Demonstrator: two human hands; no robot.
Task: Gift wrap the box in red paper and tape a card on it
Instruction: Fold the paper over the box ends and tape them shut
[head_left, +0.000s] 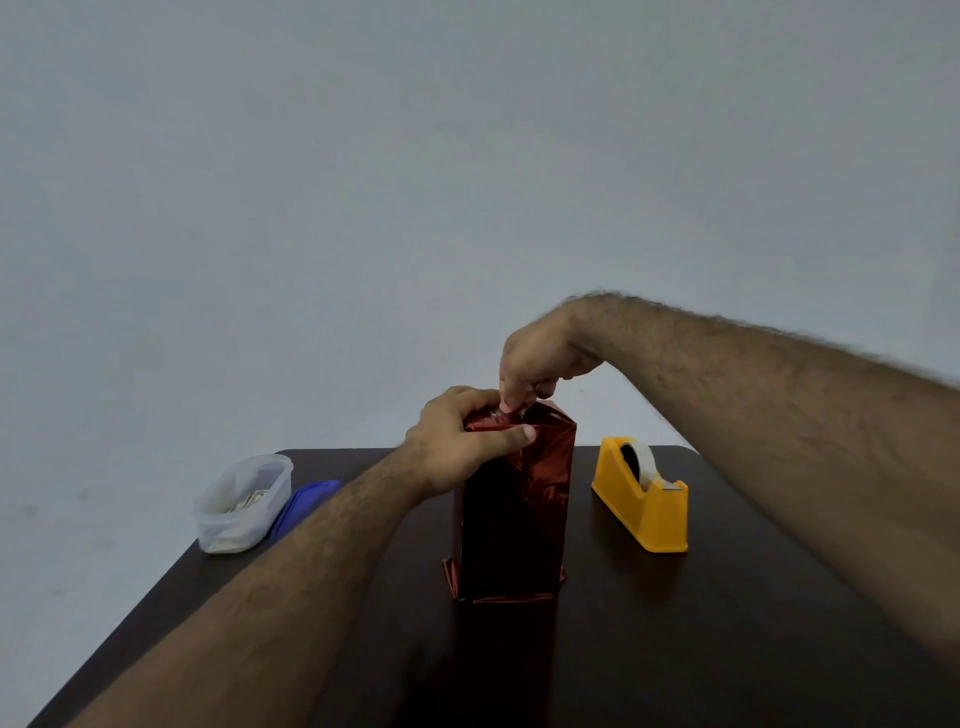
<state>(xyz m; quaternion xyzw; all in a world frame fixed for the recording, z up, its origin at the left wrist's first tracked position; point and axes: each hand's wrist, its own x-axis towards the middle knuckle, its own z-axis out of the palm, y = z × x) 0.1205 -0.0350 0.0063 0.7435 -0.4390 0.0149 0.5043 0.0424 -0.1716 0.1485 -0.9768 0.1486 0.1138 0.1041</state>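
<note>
On the dark worktop (675, 649) the red-wrapped box (511, 519) stands upright, mid-table. The left hand (462, 441) grips its top edge; the right hand (535, 364), above, pinches the top paper fold.

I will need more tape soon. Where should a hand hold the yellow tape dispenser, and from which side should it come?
Judging by its shape, grip the yellow tape dispenser across its two flat side walls, low and near the middle, coming from above. It stands upright on the table, right of the wrapped box, with open space around it. Keep fingers off the near end, where the cutter and loose tape end sit.
</note>
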